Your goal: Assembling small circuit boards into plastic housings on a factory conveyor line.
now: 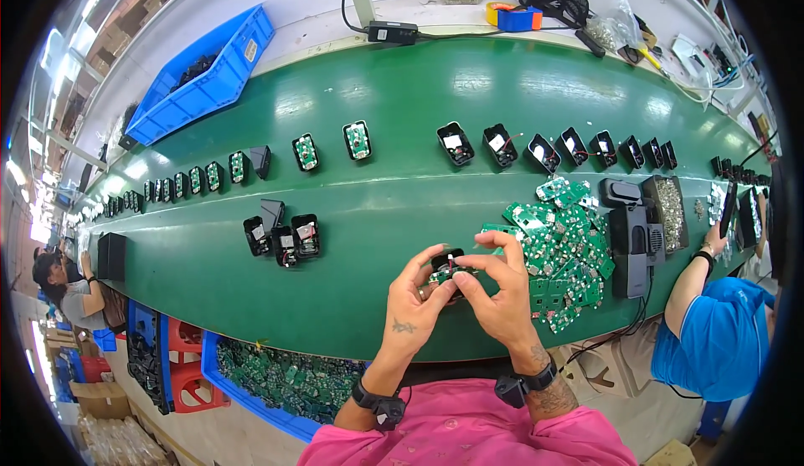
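Observation:
Close to the table's front edge, both hands work on a small black plastic housing (445, 257). My left hand (410, 308) is closed round its left side, fingers behind and thumb in front. A green circuit board (439, 277) shows at the housing's near side, and thin wires with a small pale connector stand up beside it. The thumb and index finger of my right hand (500, 292) pinch at the board and wires; exactly what lies between the fingertips is partly hidden. A spread pile of green circuit boards (569, 248) lies just right of my right hand.
Open black housings (456, 144) line the back right; board-fitted ones (357, 141) continue leftward. Several more housings (306, 236) stand left of my hands. Right are a grey device (630, 248) and a tray of small parts (669, 215). Blue bins (205, 77) and a co-worker in blue (720, 332) flank the table.

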`<state>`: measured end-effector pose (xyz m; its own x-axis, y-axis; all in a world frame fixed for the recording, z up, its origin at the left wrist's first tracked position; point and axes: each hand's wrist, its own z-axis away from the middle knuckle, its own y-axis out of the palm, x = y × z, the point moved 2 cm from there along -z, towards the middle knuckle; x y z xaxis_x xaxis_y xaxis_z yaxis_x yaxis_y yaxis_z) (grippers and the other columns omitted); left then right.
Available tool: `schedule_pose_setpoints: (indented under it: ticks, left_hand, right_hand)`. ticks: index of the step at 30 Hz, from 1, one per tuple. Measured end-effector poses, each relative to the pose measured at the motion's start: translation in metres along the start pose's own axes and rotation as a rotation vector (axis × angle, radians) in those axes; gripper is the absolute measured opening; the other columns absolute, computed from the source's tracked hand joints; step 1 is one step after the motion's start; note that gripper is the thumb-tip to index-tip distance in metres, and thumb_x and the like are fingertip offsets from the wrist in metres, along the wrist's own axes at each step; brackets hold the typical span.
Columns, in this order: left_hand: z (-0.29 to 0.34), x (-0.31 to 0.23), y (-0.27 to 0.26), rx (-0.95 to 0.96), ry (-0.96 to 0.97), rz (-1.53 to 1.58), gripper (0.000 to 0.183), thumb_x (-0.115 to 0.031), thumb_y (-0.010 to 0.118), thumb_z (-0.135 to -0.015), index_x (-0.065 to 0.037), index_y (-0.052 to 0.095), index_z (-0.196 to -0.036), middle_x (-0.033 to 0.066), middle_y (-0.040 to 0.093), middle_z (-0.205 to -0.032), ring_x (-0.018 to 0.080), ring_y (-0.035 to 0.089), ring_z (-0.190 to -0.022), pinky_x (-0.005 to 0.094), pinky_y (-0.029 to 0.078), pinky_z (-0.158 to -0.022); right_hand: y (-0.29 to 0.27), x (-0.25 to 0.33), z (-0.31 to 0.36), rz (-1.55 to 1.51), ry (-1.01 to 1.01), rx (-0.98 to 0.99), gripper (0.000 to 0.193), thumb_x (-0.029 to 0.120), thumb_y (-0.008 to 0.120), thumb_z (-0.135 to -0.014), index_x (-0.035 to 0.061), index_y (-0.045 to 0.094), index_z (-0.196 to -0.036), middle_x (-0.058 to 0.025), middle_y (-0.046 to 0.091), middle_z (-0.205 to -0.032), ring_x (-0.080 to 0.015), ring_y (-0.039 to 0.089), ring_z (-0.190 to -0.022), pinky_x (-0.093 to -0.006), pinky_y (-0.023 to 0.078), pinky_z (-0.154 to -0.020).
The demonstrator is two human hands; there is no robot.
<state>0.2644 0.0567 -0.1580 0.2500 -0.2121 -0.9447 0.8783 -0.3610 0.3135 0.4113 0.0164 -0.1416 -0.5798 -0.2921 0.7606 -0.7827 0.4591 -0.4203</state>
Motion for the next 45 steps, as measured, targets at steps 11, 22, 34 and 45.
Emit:
schedule_pose_setpoints:
  ticks: [11, 22, 34, 45]
  left_hand:
    - [0.008, -0.008, 0.012, -0.052, 0.107, -0.091, 0.053, 0.007, 0.062, -0.092, 0.003, 0.044, -0.142, 0.0148, 0.060, -0.125, 0.0167, 0.065, -0.103, 0.0271, 0.057, -0.084]
    - [0.024, -0.039, 0.012, -0.060, 0.335, -0.521, 0.056, 0.009, 0.066, -0.086, -0.001, 0.053, -0.139, 0.0138, 0.063, -0.125, 0.0186, 0.067, -0.105, 0.0279, 0.057, -0.084]
    - [0.031, -0.051, 0.016, -0.025, 0.482, -0.805, 0.054, 0.009, 0.068, -0.082, -0.003, 0.058, -0.134, 0.0154, 0.067, -0.119, 0.0188, 0.069, -0.097, 0.0288, 0.059, -0.078]
    - [0.024, -0.019, 0.005, -0.142, 0.235, -0.324, 0.051, 0.001, 0.061, -0.093, -0.003, 0.048, -0.142, 0.0168, 0.064, -0.121, 0.0232, 0.071, -0.094, 0.0313, 0.061, -0.073]
  right_hand:
    - [0.005, 0.014, 0.015, 0.027, -0.044, -0.177, 0.009, 0.002, 0.070, -0.084, 0.0032, 0.072, -0.093, -0.0112, 0.058, -0.112, -0.0226, 0.059, -0.089, -0.0338, 0.047, -0.072]
    - [-0.019, 0.026, -0.002, -0.113, -0.126, 0.166, 0.009, 0.001, 0.071, -0.078, 0.0024, 0.062, -0.077, -0.0083, 0.057, -0.067, -0.0255, 0.056, -0.057, -0.0367, 0.041, -0.052]
    - [-0.021, 0.030, -0.004, -0.106, -0.153, 0.244, 0.009, 0.001, 0.068, -0.075, 0.0031, 0.059, -0.075, -0.0086, 0.054, -0.064, -0.0270, 0.055, -0.056, -0.0383, 0.042, -0.051]
    - [-0.014, 0.025, 0.010, 0.013, 0.093, 0.156, 0.012, 0.011, 0.071, -0.086, 0.0008, 0.066, -0.086, -0.0113, 0.062, -0.069, -0.0229, 0.060, -0.055, -0.0347, 0.045, -0.050]
